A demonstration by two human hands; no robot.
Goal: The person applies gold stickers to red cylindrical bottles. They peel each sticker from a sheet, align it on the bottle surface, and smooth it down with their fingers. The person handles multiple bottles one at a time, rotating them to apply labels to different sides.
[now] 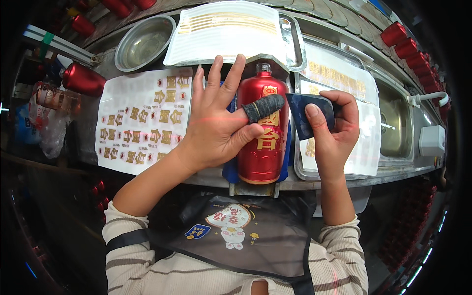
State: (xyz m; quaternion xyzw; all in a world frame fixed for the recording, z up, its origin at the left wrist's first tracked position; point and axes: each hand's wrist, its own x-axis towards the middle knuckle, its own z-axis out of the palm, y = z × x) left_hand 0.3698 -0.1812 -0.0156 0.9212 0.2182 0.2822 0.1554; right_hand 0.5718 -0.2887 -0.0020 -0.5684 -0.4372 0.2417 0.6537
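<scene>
A shiny red bottle (pixel 259 164) with gold raised-looking characters lies in front of me, its neck pointing away, on a blue-padded holder (pixel 230 172). Over its left side spreads my left hand (pixel 209 123), fingers apart. A grey knitted finger sleeve (pixel 264 108) covers its index finger, which lies across the bottle's gold lettering; the thumb is by the bottle too. My right hand (pixel 337 135) pinches a dark blue flat scraper (pixel 299 115) between thumb and fingers, just right of the bottle. The scraper's left edge is close to the bottle; whether they touch I cannot tell.
A sheet of gold decals (pixel 115 93) lies at left, a striped gold sheet (pixel 226 46) beyond the bottle, another sheet (pixel 361 142) on a metal tray at right. Around them are a steel bowl (pixel 129 61), a sink (pixel 397 132), a faucet (pixel 427 97) and several red bottles (pixel 84 78).
</scene>
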